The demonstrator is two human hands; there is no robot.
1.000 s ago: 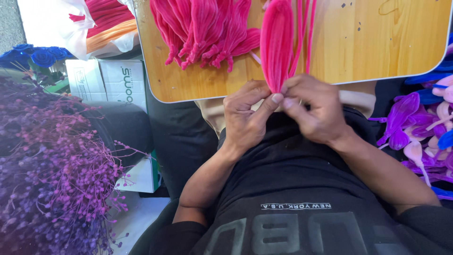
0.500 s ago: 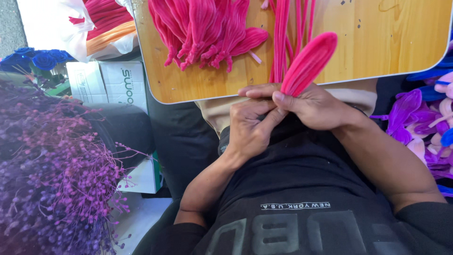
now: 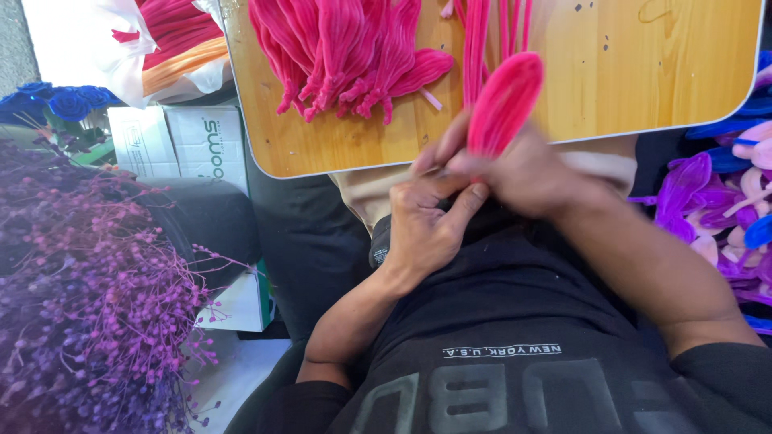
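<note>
A pink fuzzy looped petal [image 3: 505, 103], made of bent chenille stems, stands up from between my two hands. My right hand [image 3: 527, 173] pinches its base. My left hand [image 3: 425, 227] is pressed against the right from below, fingers on the same base. Both hands hover over my lap at the near edge of a wooden board [image 3: 643, 72]. On the board lies a heap of finished pink petals [image 3: 346, 56] and a few straight pink stems [image 3: 482, 40].
Purple dried flowers [image 3: 88, 305] fill the left side. Blue fabric roses [image 3: 56, 100] and white cardboard boxes [image 3: 181, 145] sit behind them. A bag of pink and orange stems [image 3: 173, 40] lies at the top left. Purple, pink and blue petals [image 3: 724, 201] pile at the right.
The pink stems were bent into a loop and lifted; the petal now stands more upright, and my hands have shifted slightly up and right.
</note>
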